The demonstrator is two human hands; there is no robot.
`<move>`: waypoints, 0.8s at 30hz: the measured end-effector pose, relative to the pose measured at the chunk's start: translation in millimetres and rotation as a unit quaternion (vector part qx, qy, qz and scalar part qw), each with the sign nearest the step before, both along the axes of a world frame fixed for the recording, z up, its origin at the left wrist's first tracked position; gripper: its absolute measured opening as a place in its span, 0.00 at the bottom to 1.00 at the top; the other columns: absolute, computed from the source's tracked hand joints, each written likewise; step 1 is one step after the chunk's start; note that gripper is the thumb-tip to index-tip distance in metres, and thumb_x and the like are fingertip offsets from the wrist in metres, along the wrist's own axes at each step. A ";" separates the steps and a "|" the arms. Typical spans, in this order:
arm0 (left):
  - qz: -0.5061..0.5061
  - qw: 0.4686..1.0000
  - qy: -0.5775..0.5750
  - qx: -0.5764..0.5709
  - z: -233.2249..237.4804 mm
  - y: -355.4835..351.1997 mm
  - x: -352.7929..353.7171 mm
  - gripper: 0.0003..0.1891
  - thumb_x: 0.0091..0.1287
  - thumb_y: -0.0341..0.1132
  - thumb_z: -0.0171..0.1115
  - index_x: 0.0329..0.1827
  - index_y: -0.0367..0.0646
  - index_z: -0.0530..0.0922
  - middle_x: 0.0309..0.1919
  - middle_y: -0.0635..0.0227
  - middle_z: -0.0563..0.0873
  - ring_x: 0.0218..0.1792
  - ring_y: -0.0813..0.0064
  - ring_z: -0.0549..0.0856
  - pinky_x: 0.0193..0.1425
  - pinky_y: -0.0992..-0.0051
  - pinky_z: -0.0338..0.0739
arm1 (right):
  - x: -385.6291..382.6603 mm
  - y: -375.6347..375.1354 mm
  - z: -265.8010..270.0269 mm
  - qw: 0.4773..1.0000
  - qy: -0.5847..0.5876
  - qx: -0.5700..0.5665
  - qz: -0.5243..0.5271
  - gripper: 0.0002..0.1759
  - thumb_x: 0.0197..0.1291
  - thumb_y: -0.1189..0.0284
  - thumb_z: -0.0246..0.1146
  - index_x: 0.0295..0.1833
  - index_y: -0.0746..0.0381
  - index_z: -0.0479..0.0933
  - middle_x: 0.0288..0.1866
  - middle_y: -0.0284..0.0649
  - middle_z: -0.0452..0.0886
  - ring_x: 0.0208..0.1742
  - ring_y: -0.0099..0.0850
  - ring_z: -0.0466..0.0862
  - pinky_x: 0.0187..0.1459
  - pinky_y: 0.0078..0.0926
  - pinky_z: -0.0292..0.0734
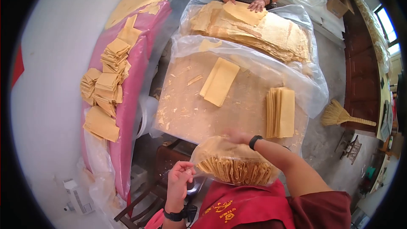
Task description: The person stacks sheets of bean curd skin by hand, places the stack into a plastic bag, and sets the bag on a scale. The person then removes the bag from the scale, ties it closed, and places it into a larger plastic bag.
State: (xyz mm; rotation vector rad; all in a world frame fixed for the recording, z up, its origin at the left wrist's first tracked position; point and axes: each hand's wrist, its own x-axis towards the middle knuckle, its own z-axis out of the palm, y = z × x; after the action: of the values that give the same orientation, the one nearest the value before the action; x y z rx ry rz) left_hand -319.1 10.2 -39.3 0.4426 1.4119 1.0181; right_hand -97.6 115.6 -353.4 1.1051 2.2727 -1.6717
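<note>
A clear plastic bag [199,149] packed with folded yellow sheets [237,170], which look like dried tofu skin, rests at my lap against the red apron. My left hand [181,177] pinches the bag's left edge between thumb and fingers. At the bag's far side is my right hand [236,137], blurred by motion, so its fingers cannot be made out. Beyond it on the table lie a folded yellow sheet bundle [220,81] and, to the right, a standing stack of folded sheets [286,112].
Across the table [182,89], a co-worker's hands [257,4] rest on a wide pile of sheets [271,36] on plastic. Several folded bundles [108,80] lie on a pink-covered surface [127,123] at left. A straw broom [339,114] and a wooden chair [146,195] stand nearby.
</note>
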 end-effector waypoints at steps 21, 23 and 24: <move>-0.038 0.982 -0.183 0.004 5.5 0.3 18.1 0.16 0.64 0.31 0.61 0.52 0.35 0.75 0.41 0.63 0.81 0.38 0.81 0.78 0.43 0.81 0.73 | -2.9 -43.3 7.4 0.999 -0.027 0.001 -0.029 0.29 0.66 0.51 0.50 0.62 0.61 0.74 0.59 0.53 0.78 0.61 0.51 0.76 0.62 0.43 0.70; -0.048 0.980 -0.195 0.012 2.4 1.4 17.4 0.18 0.63 0.35 0.63 0.52 0.33 0.74 0.41 0.60 0.81 0.35 0.80 0.77 0.42 0.81 0.73 | 5.6 -19.2 8.9 0.997 -0.066 -0.038 0.014 0.29 0.66 0.52 0.50 0.62 0.61 0.73 0.58 0.53 0.79 0.61 0.51 0.76 0.62 0.42 0.70; -0.025 0.981 -0.193 -0.018 0.3 1.8 11.3 0.17 0.63 0.35 0.62 0.52 0.33 0.74 0.41 0.60 0.82 0.35 0.79 0.78 0.42 0.81 0.73 | 9.3 -3.7 15.5 0.990 -0.103 -0.079 0.058 0.29 0.67 0.52 0.50 0.63 0.62 0.73 0.57 0.54 0.79 0.61 0.52 0.76 0.62 0.42 0.69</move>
State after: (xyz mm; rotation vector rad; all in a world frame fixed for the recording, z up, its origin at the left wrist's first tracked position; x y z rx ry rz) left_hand -307.8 11.9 -39.0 0.2364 1.0647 0.9754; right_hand -88.2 111.9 -337.9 1.0368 2.0018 -1.5807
